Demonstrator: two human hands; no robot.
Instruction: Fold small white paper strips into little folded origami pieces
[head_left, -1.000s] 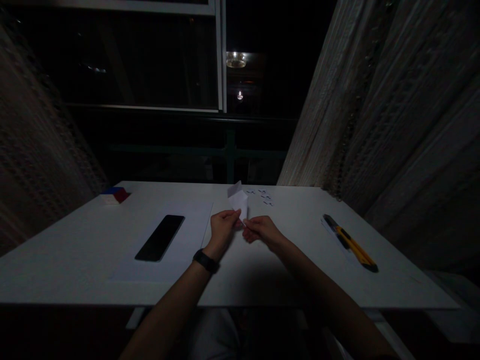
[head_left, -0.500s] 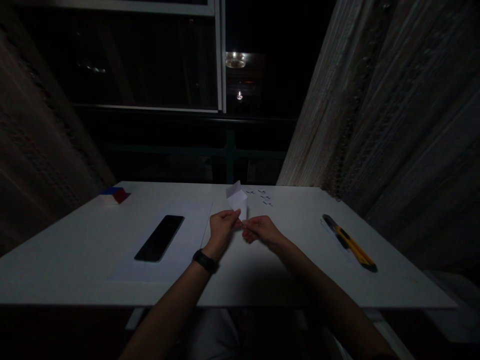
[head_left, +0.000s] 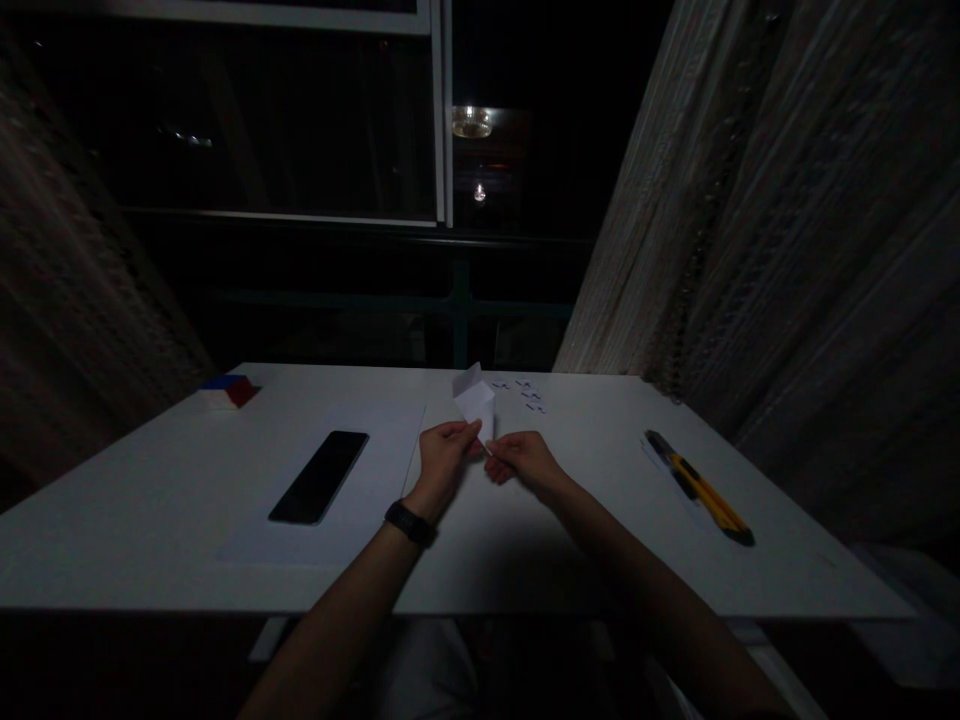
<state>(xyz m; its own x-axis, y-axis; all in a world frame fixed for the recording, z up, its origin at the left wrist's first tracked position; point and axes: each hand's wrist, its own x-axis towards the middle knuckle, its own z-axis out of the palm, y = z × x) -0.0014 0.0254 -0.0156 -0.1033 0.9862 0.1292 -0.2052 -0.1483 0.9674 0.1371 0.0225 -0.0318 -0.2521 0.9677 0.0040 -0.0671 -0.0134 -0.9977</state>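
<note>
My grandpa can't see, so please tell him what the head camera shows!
The left hand and right hand hold folded white paper over a white table in dim light. A black phone on a white sheet lies left; a yellow cutter lies right.

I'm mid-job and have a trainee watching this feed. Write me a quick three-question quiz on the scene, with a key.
1. True or false: the black wristband is on the wrist of the right hand.
2. Fill in the blank: the phone lies on a flat white ____.
3. Which hand is nearer the yellow cutter, and what does that hand pinch?

Key
1. False; the black wristband is on the wrist of the left hand.
2. sheet
3. The right hand; it pinches the lower end of the folded paper.
</note>
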